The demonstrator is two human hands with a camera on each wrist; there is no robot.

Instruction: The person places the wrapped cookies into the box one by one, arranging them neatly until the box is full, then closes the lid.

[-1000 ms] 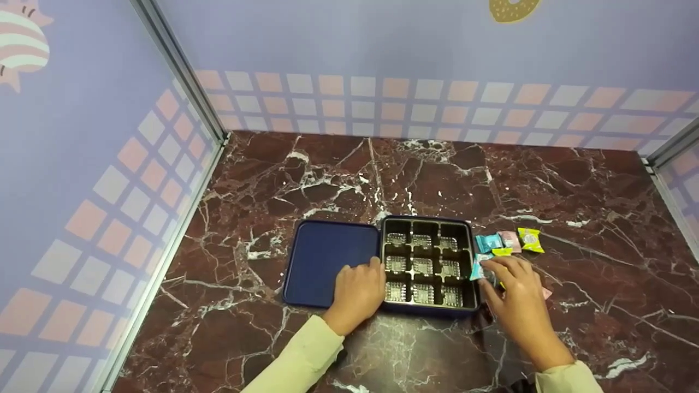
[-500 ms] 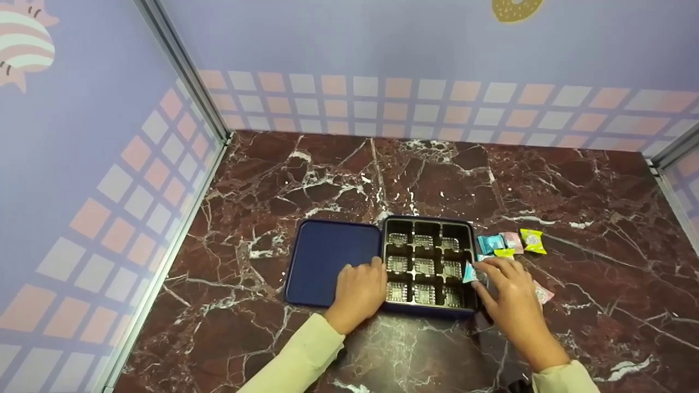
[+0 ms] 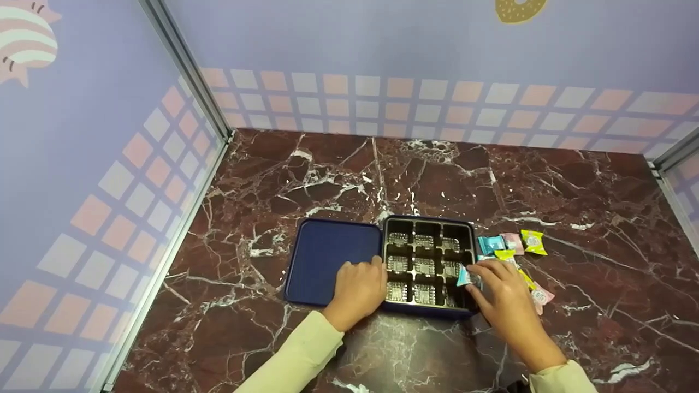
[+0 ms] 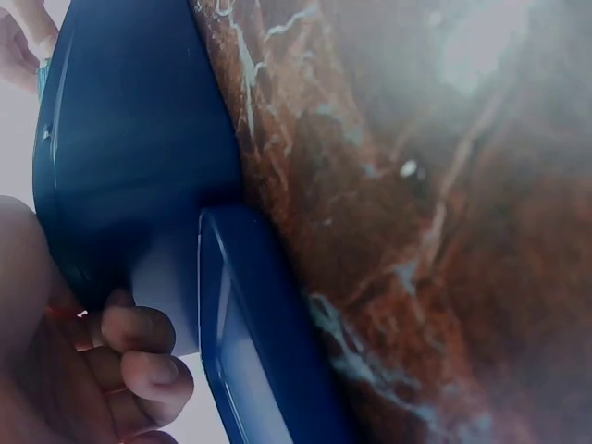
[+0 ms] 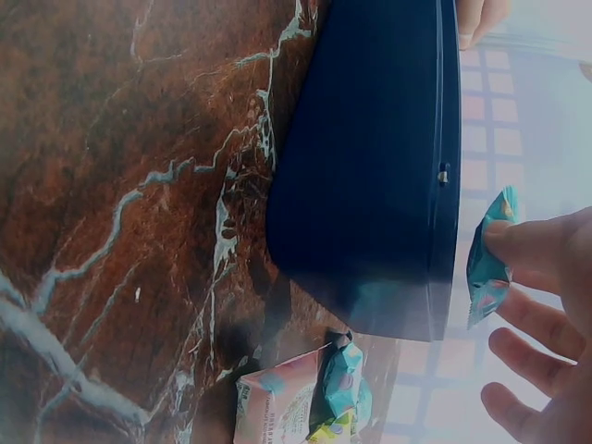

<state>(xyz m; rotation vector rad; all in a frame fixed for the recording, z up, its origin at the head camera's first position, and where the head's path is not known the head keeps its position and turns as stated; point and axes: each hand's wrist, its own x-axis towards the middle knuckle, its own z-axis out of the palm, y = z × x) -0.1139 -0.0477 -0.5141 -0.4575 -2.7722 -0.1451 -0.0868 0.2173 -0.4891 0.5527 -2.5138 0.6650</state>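
A navy tin (image 3: 431, 311) with a nine-compartment tray stands in front of me, its lid (image 3: 330, 256) hinged out flat on the left. My left hand (image 3: 357, 286) grips the tin's left edge beside the lid; the left wrist view shows its fingers curled at the tin's rim (image 4: 139, 139). My right hand (image 3: 508, 300) pinches a small blue-wrapped candy (image 3: 462, 277) between thumb and fingers, over the right column of compartments. Seen in the right wrist view, that candy (image 5: 490, 264) is just above the rim. No candy shows in the visible compartments.
Right of the tin lie several wrapped candies: a teal one (image 3: 491, 244), pink ones (image 3: 541, 296) and yellow ones (image 3: 533, 242). The marbled tabletop (image 3: 327, 169) is bounded by a patterned back wall (image 3: 349, 43) and a left side panel (image 3: 109, 136).
My right hand has carried the blue candy leftward from the pile, across the tin's right rim and over the tray. The left hand stays on the tin's edge.
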